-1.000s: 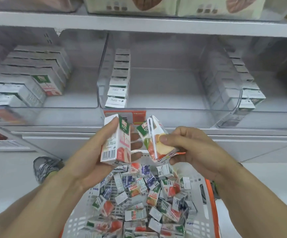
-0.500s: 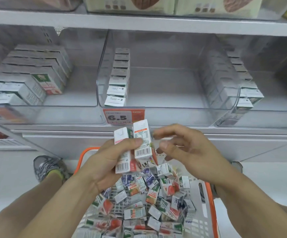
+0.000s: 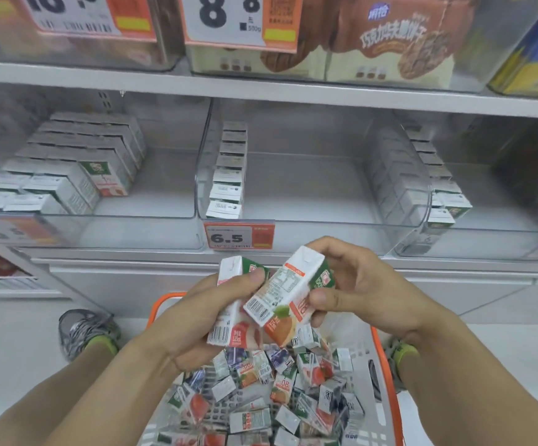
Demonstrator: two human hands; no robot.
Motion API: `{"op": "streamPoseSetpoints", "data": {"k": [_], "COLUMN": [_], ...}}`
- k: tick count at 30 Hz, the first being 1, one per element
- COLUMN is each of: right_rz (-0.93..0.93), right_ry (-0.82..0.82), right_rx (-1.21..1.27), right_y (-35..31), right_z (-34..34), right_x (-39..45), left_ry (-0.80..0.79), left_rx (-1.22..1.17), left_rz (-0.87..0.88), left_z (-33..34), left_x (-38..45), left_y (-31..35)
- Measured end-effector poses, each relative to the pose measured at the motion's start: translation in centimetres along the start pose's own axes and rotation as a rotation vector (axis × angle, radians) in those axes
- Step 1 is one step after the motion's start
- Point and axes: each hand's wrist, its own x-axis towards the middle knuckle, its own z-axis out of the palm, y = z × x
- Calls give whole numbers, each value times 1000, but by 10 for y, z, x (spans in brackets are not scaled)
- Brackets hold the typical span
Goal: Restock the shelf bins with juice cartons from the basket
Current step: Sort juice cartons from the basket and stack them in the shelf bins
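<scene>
Both forearms are showing bare, no sleeves, no watch or rings visible on the left hand [image 3: 197, 320] or the right hand [image 3: 367, 294]. Person is wearing grey mesh sneakers with darker streaks: left shoe [image 3: 82, 331] is sitting at about 9 o'clock from the hands, right shoe [image 3: 396, 358] at about 4 o'clock, mostly hidden. Lime-green socks [image 3: 102, 344] are showing at both ankles.
</scene>
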Motion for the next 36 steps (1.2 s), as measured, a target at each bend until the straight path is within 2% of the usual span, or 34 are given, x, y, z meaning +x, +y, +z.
{"op": "streamPoseSetpoints", "data": {"k": [2,6,9,12,16,19,21,26,30,33,34,36], "right_rz": [-56,-236,-326,-250,-31,35,27,15,16,-39,-75,-106], "right_ry": [118,519,689,763,776,742,700,703,709,736,687,513], "right_rx": [54,-14,-124,-342,-748,-999,-1068,-1131,-1232,-1125,-1066,-795], "right_y": [-5,-25,-36,-35,-31,-29,-28,-20,-30,-48,-53,-63], "right_z": [1,0,-8,-33,-80,-93,-92,-89,-89,-66,-52,-19], "right_x": [1,16,46,93,178,231,259,298,270,217,195,153], "left_ry": [140,264,275,219,125,35,8,32,52,74,81,89], "left_rx": [-47,-76,-2,77,-9,-103,-136,-182,-260,-302,-322,-341], "left_rz": [17,101,173,259,311,319,339,354,347,340,337,318], "left_z": [1,-7,-15,-20,-30,-35,-37,-38,-38,-40,-42,-44], "left_x": [0,1,0,-3,-1,1,1,-4,-9,-13,-15,-19], "left_y": [4,13,18,21,27,31,35,45,51,50,49,47]}}
